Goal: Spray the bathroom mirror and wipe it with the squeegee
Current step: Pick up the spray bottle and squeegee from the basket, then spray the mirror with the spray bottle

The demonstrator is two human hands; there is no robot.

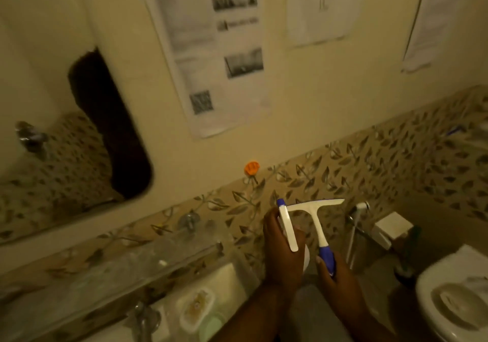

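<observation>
squeegee: white t-shaped head with a blue and white handle; we hold it upright at lower centre, blade edge toward the leaf-patterned wall tiles, handle pointing down into our right hand.
right hand: fingers closed around the blue grip of the squeegee handle.
spray bottle: white trigger with a blue nozzle tip at the top; it sits just left of the squeegee, and the nozzle end appears to meet the left end of the squeegee head. the bottle body is mostly hidden behind our hand.
left hand: wrapped around the spray bottle, fingers clamped on it below the trigger.
bathroom mirror: upper left, on the wall, well apart from both tools; it reflects a dark shape and tiled wall. we cannot tell whether its surface is wet.
glass shelf: runs below the mirror, blurred.
sink: bottom centre-left, with a soap dish on its rim.
printed notice: paper sheet on the wall right of the mirror; text unreadable.
orange hook: on the wall at the top edge of the tiles.
toilet: lower right, lid up.
</observation>
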